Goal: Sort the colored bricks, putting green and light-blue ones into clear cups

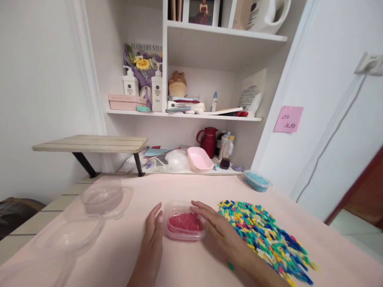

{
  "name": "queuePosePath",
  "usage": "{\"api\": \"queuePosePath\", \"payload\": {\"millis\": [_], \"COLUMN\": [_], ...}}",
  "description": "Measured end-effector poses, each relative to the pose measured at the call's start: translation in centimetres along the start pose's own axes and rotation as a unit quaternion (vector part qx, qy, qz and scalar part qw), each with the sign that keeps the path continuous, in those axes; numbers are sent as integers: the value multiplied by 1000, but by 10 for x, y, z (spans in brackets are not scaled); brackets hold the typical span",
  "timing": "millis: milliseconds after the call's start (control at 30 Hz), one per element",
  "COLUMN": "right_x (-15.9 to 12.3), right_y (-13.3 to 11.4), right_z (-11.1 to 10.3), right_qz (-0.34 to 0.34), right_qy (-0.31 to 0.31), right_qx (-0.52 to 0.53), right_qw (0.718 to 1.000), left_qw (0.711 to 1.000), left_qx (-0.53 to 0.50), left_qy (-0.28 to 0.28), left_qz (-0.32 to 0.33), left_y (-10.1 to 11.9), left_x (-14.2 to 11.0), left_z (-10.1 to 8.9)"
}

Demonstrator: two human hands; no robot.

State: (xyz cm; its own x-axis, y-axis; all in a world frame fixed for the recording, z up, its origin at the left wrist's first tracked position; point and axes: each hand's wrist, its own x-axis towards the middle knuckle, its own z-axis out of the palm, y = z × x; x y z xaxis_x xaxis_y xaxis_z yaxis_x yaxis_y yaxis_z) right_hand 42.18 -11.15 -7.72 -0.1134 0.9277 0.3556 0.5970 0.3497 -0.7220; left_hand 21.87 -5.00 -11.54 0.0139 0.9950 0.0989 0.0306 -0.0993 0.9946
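At the lower left of the frame we see two empty clear plastic containers [103,197] lying on the pink tabletop [185,263], one behind the other, well apart from our hands. Above them, at mid-left, a wooden shelf board [89,143] stands on black brackets.

Near the bottom centre our left hand [154,227] rests flat on the table, fingers together and extended, its fingertips touching the left wall of a small clear tub of red pieces [184,225]. The tub sits on the tabletop just below the middle of the frame, between our two hands. Our right hand [214,223] lies against the tub's right side, fingers stretched out and slightly apart, the tips reaching over its far rim. Neither hand is clamped on the tub; both only press against its sides.

Just to the right of our right hand a broad heap of multicoloured small pieces [263,237] spreads toward the lower right. Further back, at mid-right, a tub of blue pieces [257,181] stands near the table's far edge. A pink sticky note [289,118] hangs on the wall at the right.
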Motion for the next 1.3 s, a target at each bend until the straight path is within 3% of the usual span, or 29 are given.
{"api": "queuePosePath", "payload": {"millis": [333,567,767,1100,1300], "right_x": [0,0,-1,0,-2], "right_y": [-4,-4,-4,-22,-12], "right_z": [-2,-4,-6,-1,-3], "right_qz": [-17,-11,-23,13,-23], "right_qy": [-16,-20,-31,-55,7], "right_qx": [3,0,-58,-187,-53], "right_qw": [1000,1000,998,981,998], "left_qw": [998,996,975,957,966], "left_qx": [56,93,175,243,167], "left_qy": [-7,-4,-3,-25,2], "left_qz": [35,15,136,157,199], "left_y": [-5,4,8,-10,-7], "left_x": [3,0,-3,4,8], "left_z": [0,-1,-4,-7,-8]}}
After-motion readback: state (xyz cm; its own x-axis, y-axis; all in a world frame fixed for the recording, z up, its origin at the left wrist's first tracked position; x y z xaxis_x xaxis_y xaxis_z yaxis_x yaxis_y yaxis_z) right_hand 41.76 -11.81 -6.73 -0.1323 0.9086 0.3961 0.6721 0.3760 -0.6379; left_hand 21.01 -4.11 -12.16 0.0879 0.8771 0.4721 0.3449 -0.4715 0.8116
